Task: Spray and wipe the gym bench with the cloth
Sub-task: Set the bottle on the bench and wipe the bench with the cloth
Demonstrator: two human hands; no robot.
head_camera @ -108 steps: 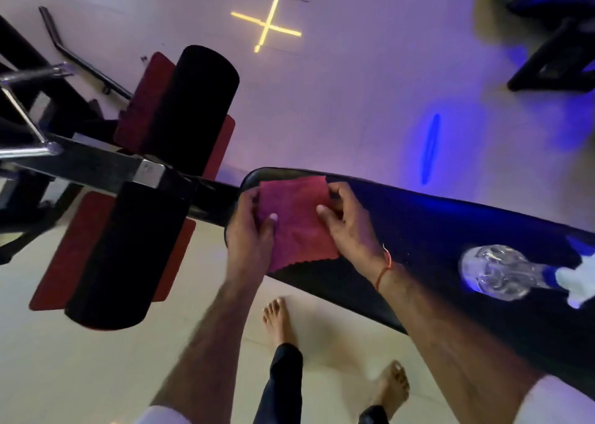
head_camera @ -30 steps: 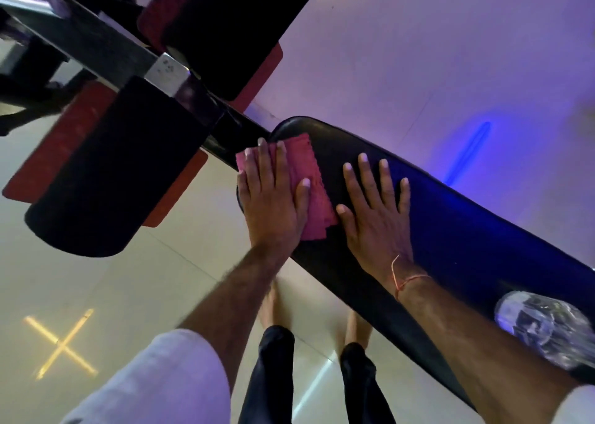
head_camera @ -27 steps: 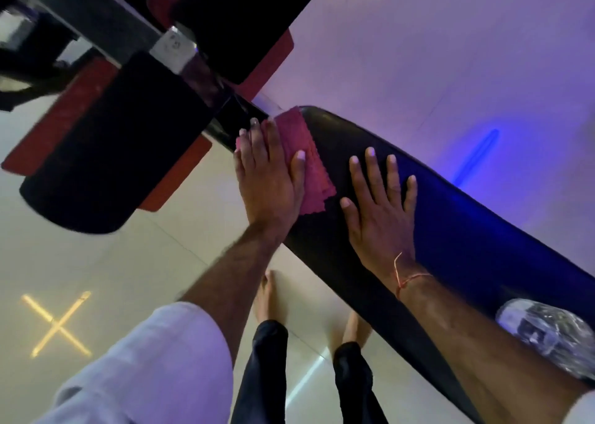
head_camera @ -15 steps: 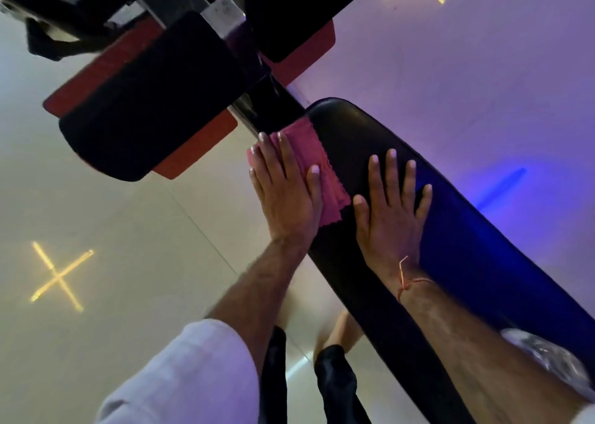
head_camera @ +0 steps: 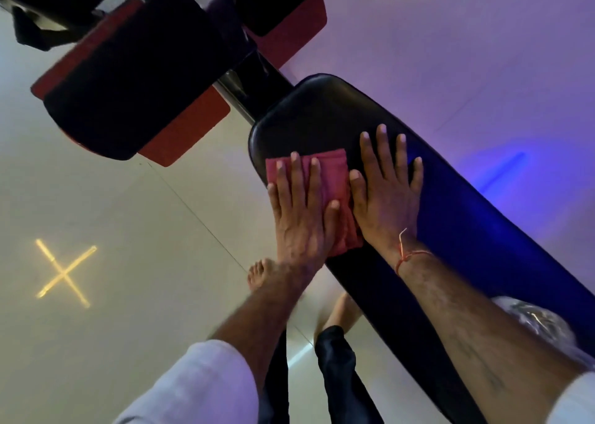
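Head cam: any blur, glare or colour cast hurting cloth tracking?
Head view: purple-blue cast over the far floor and bench pad, blue sheen along its far side; cloth, left hand and right hand fairly sharp; left forearm motion-smeared; plastic bottle soft, glinting.

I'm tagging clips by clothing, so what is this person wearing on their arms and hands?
Both hands are bare, with no gloves: the left hand and the right hand. A thin red thread is tied round the right wrist, a loose end sticking up. The forearms are bare and hairy. White sleeves show lower down: the left sleeve and the right sleeve.
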